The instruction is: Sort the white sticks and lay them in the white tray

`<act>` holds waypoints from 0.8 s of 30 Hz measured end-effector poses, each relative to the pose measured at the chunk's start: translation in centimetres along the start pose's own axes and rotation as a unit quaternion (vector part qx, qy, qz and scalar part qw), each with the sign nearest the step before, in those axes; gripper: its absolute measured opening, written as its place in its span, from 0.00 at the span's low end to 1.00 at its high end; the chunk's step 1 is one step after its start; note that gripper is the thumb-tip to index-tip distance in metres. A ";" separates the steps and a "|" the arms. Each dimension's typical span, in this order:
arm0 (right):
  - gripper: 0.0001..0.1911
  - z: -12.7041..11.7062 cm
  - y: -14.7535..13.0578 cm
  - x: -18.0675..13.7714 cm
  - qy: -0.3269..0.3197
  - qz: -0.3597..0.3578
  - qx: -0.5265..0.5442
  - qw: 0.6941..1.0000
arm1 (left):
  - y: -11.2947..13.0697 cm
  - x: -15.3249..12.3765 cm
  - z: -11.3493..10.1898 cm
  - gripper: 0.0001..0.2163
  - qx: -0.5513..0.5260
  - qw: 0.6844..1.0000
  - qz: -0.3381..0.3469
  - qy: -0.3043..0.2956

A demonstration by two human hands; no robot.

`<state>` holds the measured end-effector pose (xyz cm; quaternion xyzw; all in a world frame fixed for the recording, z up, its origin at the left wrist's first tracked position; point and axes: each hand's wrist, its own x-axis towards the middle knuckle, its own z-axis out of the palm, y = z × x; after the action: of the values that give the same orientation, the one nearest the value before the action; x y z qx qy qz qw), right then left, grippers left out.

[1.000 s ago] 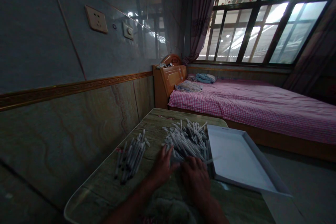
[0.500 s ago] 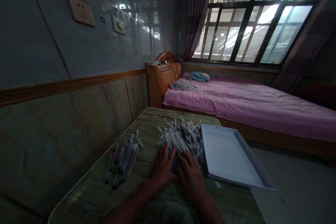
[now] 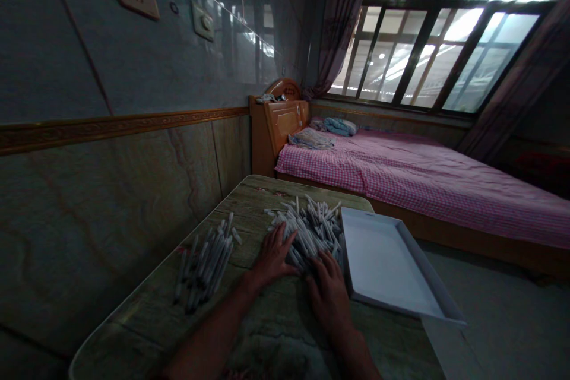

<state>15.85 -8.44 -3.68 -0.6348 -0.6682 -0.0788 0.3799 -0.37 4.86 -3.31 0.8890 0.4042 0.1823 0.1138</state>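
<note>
A large heap of capped pens, whitish and grey, lies jumbled on the table. At the heap's left front edge is my left hand, its fingers spread and touching the pens. My right hand rests at the near right side of the heap, fingers apart and fingertips against the pens; neither hand is closed round one. To the left, a smaller bunch of similar pens lies roughly lengthwise. Right of the heap sits a shallow white box or lid, reaching past the table's edge.
The tiled wall runs along the table's left side. Beyond the far edge stands a bed with a pink checked sheet and a wooden headboard. Floor shows on the right.
My left hand has moved left and a little forward, and its fingers have spread wider. The gap between my hands has grown, showing more pens. The camera view has shifted slightly.
</note>
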 end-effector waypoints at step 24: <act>0.14 -1.3 -2.2 -0.4 -0.031 -0.139 -0.031 0.989 | 0.2 -2.6 -0.7 0.36 -0.006 0.999 0.025 0.035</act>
<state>14.38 -9.96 -2.19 -0.5494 -0.7589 -0.1319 0.3239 -2.13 2.78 -3.17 0.8915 0.3840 0.2184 0.1008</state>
